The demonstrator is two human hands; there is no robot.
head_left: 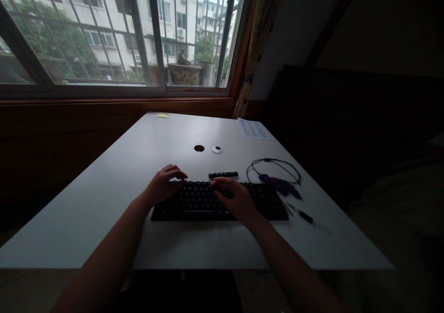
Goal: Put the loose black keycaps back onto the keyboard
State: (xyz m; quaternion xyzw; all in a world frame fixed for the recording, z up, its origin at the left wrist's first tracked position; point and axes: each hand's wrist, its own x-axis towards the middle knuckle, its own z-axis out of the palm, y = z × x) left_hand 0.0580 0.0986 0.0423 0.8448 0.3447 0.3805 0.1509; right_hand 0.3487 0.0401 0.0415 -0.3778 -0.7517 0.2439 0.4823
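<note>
A black keyboard (197, 203) lies near the front of the white table. My left hand (165, 183) is at its upper left edge, fingers curved over the top row and thumb a little apart from them. Over the keyboard's middle is my right hand (236, 198), its index fingertip at the top row and its thumb held apart below. I see nothing held in either hand, though the fingertips are dim. Just behind the keyboard sits a short row of black keycaps (224, 174). The right hand covers part of the keys.
Right of the keyboard lie a coiled black cable (274, 160), a purple cloth (279, 183) and a wire tool with a black handle (305, 216). Farther back are a table hole (199, 148), its round white cover (217, 150), a printed sheet (255, 129) and yellow notes (163, 115).
</note>
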